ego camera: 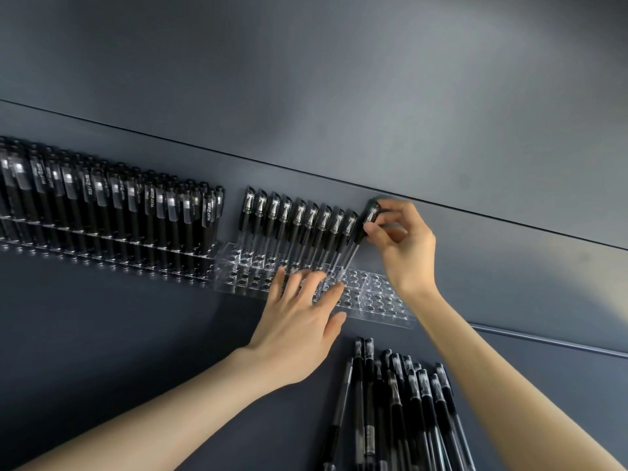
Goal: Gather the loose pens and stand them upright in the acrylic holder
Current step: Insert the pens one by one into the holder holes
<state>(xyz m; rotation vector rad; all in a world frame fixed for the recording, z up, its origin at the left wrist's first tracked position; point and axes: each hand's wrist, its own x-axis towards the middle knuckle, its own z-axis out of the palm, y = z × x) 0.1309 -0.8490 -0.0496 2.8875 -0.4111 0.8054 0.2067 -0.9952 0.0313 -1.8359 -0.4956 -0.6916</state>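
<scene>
A: While scanning from the far left: long rack of black pens (102, 212), packed upright, apparently finished. Next to that?

B: Acrylic holder (380, 300), clear, just right of the rack. Back row filled from its left end past the middle with a line of standing pens (299, 219); front rows of holes bare.

A: Left hand (299, 321)?

B: Flat on the holder's top, fingers straight and spread, gripping nothing. Probably steadying it.

A: Further right?

B: Right hand (404, 243), fingertips pinching one pen (353, 249) near its cap. Tilted, tip down at the back row, just beside the last standing pen. Cannot tell whether seated in a hole yet.

A: Left to do?

B: Plenty, judging by the pile of loose pens (401, 409) lying on the dark table (119, 334) near the right forearm, apart from the holder. Most holes unfilled.
</scene>
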